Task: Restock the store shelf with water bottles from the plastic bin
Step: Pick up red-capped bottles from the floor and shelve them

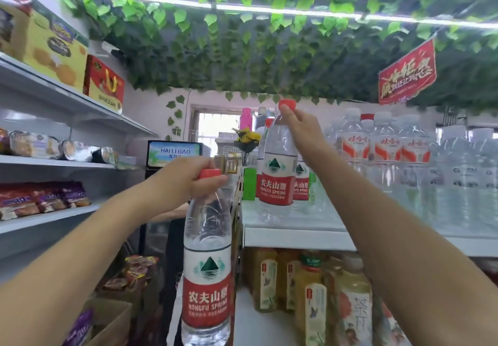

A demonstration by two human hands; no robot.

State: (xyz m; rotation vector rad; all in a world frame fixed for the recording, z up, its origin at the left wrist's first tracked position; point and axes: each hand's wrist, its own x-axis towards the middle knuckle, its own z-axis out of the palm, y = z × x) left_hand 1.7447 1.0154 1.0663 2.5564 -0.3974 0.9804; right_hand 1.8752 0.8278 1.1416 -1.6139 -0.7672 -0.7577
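Water bottle [279, 173] hangs below my right hand [299, 127], which pinches its neck under the cap, just beside the stocked bottles [301, 181] on the shelf [296, 233]; released tilted, I reckon it topples them. My left hand [194, 175] grips a second bottle [206, 278] by the neck, dangling clear of the shelf, where a slip would drop it.

Bottle [207, 262]: "NONGFU SPRING"; screen [175, 152]: "HAI LI GAO".

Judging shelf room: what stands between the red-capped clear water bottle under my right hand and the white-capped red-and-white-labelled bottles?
Head view: one more red-labelled clear water bottle, close behind it; the right forearm hides the rest.
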